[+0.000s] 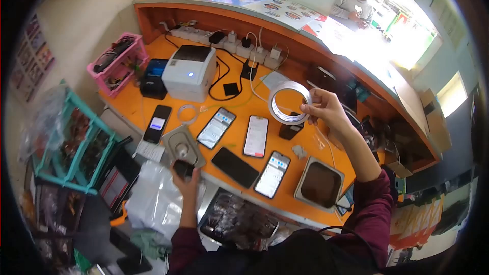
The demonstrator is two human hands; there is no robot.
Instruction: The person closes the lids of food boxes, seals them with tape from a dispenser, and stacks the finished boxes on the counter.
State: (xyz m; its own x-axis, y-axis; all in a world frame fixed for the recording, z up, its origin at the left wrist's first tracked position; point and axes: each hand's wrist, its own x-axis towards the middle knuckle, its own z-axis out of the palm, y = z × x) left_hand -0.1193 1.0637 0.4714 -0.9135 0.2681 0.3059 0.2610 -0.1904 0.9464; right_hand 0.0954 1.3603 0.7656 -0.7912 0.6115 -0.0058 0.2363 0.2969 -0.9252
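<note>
Where the fingers of the right hand pinch its rim, the tape roll is held upright in the air to the right of the white printer. Its open middle faces the camera. The left hand is on the near side of the printer, at the front edge of the orange worktop. Its fingers are closed round a small dark object, most of which the grip hides, so what it is cannot be made out.

A metal plate lies just beyond that hand, and beyond the plate, nearer the printer, is a small clear ring. Five phones lie in front of and to the right of the printer. Four have lit screens and one is dark. The writing on them is too small to read. A metal tray sits further right, at the front edge.

A black device touches the printer's left side, and a pink basket stands past that. Behind the printer a power strip runs along the wall of the counter, with chargers plugged into it. The posters on the raised counter are blurred. A person stands behind it, washed out by glare. The lens rim cuts off both sleeves.
</note>
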